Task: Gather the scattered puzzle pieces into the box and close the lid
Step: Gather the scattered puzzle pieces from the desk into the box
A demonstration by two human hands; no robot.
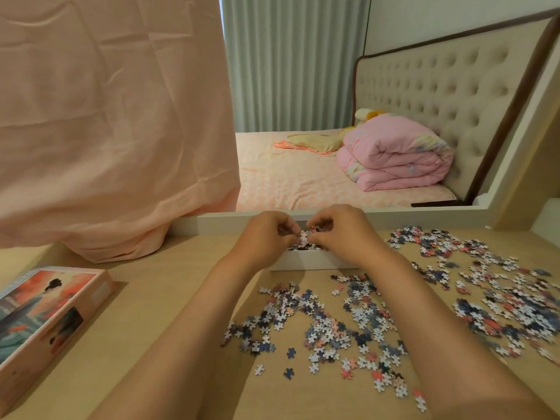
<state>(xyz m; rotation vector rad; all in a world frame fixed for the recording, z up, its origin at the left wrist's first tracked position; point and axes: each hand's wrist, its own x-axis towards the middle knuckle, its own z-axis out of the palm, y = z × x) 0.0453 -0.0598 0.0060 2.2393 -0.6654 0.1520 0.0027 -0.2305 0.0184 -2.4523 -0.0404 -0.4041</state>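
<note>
A shallow white box (306,262) stands on the wooden table against the mirror's frame, with puzzle pieces inside. My left hand (266,234) and my right hand (336,230) hover together over it, fingers curled, pinching a clump of puzzle pieces (304,236) between them. Most of the box is hidden by my hands. Several loose puzzle pieces (348,316) lie scattered across the table in front of the box and out to the right (500,286). The pink picture lid (45,316) lies flat at the table's left edge.
A large mirror (333,165) behind the table reflects a bed with a folded pink quilt. A peach cloth (106,131) drapes over the mirror's left side down to the table. Bare tabletop (169,304) lies between the lid and the pieces.
</note>
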